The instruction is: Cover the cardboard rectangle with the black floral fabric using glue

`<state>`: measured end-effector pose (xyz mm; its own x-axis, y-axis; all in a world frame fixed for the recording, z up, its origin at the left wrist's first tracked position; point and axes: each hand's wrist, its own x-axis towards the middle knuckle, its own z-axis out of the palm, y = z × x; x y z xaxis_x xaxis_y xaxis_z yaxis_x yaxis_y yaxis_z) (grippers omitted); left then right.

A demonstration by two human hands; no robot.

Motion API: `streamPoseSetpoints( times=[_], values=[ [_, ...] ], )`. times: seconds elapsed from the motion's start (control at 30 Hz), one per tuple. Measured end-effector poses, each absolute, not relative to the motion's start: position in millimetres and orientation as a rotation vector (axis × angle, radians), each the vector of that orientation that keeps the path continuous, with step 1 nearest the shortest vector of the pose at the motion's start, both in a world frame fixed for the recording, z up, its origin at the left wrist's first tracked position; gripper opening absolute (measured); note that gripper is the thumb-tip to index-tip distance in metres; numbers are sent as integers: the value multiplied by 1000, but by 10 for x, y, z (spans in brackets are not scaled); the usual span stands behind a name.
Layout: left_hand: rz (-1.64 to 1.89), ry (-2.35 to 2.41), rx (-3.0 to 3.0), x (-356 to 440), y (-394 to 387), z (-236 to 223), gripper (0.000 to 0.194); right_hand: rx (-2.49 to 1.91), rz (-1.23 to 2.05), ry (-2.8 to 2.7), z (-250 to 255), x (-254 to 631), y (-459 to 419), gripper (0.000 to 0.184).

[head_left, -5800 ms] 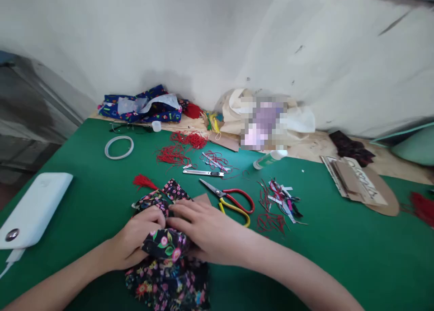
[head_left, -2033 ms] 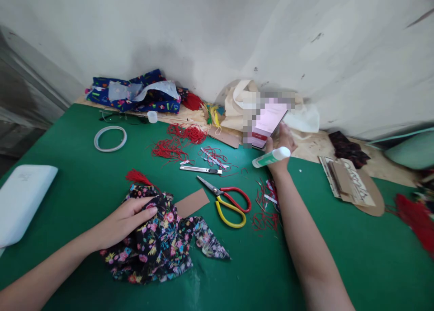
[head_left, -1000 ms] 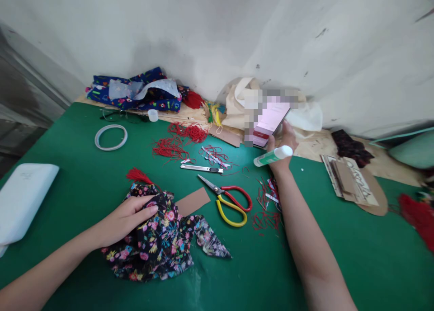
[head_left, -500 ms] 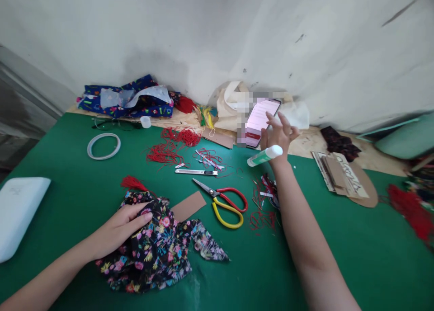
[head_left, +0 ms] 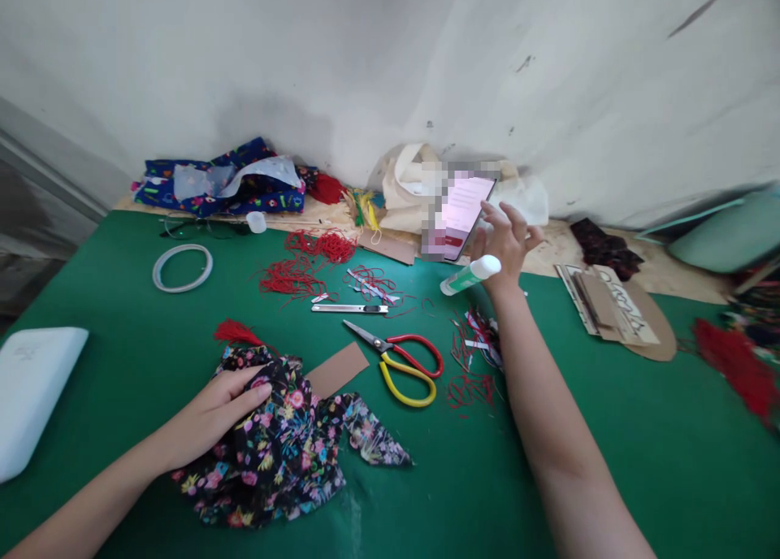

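Black floral fabric lies bunched on a green table, left of centre and near the wearer. The left hand is closed on it, thumb on top. Beyond that hand, a red tassel pokes out. The right hand is open, fingers spread, beside a lit phone propped at a slant; whether a fingertip touches it, one cannot tell. Just below the phone is a glue stick. Scissors with red and yellow handles rest beside a brown card strip, right of the fabric.
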<state>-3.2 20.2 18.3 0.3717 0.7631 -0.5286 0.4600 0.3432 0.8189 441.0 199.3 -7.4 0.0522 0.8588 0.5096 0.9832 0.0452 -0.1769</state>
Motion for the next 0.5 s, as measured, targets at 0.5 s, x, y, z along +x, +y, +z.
streamPoseSetpoints(
  times=[0.5],
  values=[
    [286, 1207, 1285, -64, 218, 158, 43, -1784, -253, -1629, -165, 4418, 2029, 40]
  ],
)
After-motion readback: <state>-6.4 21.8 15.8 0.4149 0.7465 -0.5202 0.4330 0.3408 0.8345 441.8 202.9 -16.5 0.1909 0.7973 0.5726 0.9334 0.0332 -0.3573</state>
